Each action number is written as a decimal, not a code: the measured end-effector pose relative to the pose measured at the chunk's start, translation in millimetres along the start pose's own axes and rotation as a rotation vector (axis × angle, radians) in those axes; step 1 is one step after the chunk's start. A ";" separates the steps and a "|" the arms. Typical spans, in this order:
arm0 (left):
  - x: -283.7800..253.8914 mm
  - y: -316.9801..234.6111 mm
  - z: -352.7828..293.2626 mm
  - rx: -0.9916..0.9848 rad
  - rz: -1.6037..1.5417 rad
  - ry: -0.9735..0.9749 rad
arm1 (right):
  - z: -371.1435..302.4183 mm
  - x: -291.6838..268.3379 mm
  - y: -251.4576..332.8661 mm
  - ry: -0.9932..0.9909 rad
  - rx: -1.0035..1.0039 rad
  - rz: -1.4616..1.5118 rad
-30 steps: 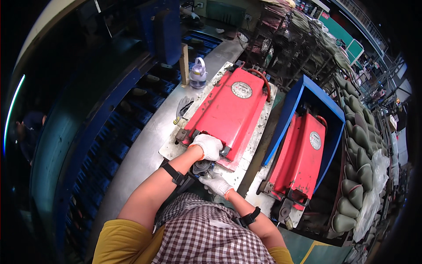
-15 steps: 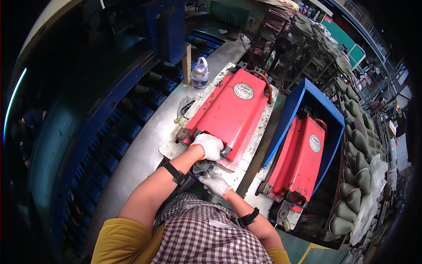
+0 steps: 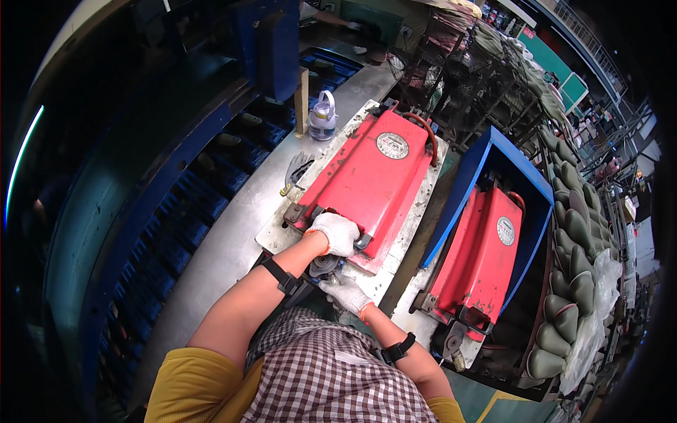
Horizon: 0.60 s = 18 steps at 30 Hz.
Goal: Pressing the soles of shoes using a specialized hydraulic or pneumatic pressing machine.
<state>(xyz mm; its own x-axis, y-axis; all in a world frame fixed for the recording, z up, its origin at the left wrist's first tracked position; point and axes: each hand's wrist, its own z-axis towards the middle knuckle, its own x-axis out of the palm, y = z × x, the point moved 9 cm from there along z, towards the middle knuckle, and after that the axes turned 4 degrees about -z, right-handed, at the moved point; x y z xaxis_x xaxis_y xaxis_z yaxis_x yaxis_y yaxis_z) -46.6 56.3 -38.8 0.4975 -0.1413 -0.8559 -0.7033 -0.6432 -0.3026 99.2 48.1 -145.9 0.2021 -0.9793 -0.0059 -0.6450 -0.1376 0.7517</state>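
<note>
My left hand (image 3: 335, 235), in a white knit glove, is closed at the near end of a red metal machine cover (image 3: 370, 169) with a round silver plate. Its fingers curl over a dark handle (image 3: 363, 242), partly hidden by the glove. Just below, my right hand (image 3: 344, 292), also gloved, is closed around a small metal lever beside a round metal wheel (image 3: 324, 264); the fingers hide most of it. The red machine rests on a stained white board (image 3: 271, 236).
A second red machine (image 3: 483, 247) stands to the right under a blue hood (image 3: 525, 176). Grey-green moulded pads (image 3: 557, 338) are stacked beyond it. On the metal bench (image 3: 211, 261) are a lidded bottle (image 3: 323, 120) and a grey glove (image 3: 300, 169). Blue machinery (image 3: 275, 56) rises at left.
Both my hands keep their places at the red machine. At the far end of the bench, another person's forearm has come into view.
</note>
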 end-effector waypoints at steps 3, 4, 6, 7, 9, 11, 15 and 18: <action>0.3 0.6 0.3 -0.003 -0.003 -0.008 | -1.5 0.7 0.9 0.010 0.015 0.015; -0.2 0.4 0.1 -0.005 -0.006 -0.010 | -2.0 0.9 1.3 0.012 0.011 0.029; -0.9 0.7 -1.2 -0.004 -0.010 -0.013 | -1.8 1.7 1.0 0.017 0.007 0.043; -1.5 0.9 -1.9 -0.004 -0.013 -0.016 | -0.8 1.9 0.1 0.015 0.004 0.042; -1.6 0.3 -0.9 -0.003 -0.007 -0.014 | 1.2 1.4 -2.0 0.012 0.002 0.042; -1.2 -1.0 1.2 0.000 0.000 -0.011 | 3.0 -0.8 -4.1 0.000 -0.003 0.008; -2.8 -2.1 0.0 -0.002 0.010 -0.001 | 4.3 -1.5 -5.2 -0.011 -0.006 -0.008; -3.2 -1.7 -1.4 -0.005 0.014 0.002 | 1.6 -0.5 -1.4 -0.015 -0.005 0.002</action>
<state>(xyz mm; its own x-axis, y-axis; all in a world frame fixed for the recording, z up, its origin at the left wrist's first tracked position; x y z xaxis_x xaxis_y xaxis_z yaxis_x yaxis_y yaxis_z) -46.3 56.7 -35.0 0.4888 -0.1522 -0.8590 -0.7079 -0.6447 -0.2886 98.8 48.5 -147.9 0.1899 -0.9817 -0.0141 -0.6415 -0.1349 0.7552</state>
